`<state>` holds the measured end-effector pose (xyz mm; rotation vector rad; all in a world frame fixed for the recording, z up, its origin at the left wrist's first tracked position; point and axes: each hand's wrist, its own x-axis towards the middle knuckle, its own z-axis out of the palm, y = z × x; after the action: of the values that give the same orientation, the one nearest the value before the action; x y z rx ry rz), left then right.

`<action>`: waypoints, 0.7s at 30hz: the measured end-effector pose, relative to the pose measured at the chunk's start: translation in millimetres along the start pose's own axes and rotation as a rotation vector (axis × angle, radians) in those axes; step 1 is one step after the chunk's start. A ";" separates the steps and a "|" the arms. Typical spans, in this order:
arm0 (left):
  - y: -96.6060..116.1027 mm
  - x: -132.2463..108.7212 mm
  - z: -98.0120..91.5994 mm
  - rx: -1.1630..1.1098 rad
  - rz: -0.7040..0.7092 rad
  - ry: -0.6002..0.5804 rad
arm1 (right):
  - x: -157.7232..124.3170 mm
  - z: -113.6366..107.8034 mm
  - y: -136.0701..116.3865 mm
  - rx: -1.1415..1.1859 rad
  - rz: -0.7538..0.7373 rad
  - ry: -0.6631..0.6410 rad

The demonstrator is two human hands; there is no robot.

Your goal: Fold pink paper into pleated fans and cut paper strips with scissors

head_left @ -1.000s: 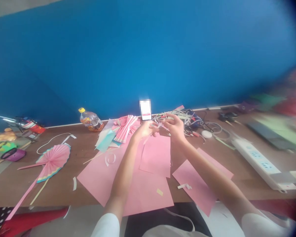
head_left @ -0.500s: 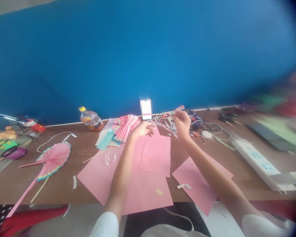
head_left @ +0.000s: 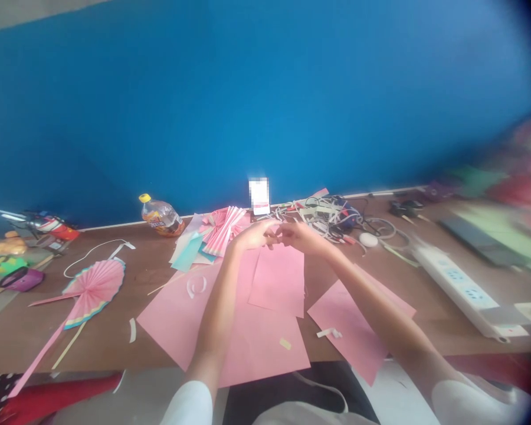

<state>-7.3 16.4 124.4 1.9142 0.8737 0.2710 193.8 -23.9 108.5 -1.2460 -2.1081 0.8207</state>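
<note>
My left hand (head_left: 255, 235) and my right hand (head_left: 301, 237) meet fingertip to fingertip above the far end of the pink paper sheets (head_left: 278, 283). The fingers of both are bent and pressed together; anything between them is too small or hidden to name. Just behind the left hand lies a pleated pink paper fan (head_left: 225, 229) on pale and teal sheets (head_left: 186, 254). A tangle of paper strips (head_left: 321, 213) and cords spreads beyond the right hand. Near the back wall a small white card or screen (head_left: 259, 198) stands upright.
At left rest a finished-looking pink fan (head_left: 96, 286) and a tipped drink bottle (head_left: 161, 217). On the right are a white power strip (head_left: 460, 289), a dark flat device (head_left: 480, 239) and another pink sheet (head_left: 349, 324) with a white scrap. A blue wall (head_left: 265, 106) closes off the back.
My right hand has come away from the paper strips, moving left and down to meet my left hand. The left hand has barely moved.
</note>
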 end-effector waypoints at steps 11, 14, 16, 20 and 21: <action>0.2 -15.6 -22.9 0.041 0.005 0.241 | -11.2 -30.9 -15.8 -0.050 0.090 0.075; 1.1 -14.1 -20.0 0.036 0.003 0.191 | -12.2 -32.2 -12.2 -0.160 0.120 0.018; 2.0 -11.7 -15.7 0.042 0.013 0.142 | -12.5 -30.6 -7.0 -0.282 0.141 0.005; 3.1 -5.2 -5.9 0.077 0.044 0.068 | -11.6 -21.7 2.1 -0.508 0.069 0.143; 3.0 -3.5 -4.0 0.084 0.050 0.051 | -11.0 -19.0 3.0 -0.520 0.048 0.168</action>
<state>-10.6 16.0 129.6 2.0173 0.8836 0.3184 213.7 -28.3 117.2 -1.5646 -2.2303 0.1692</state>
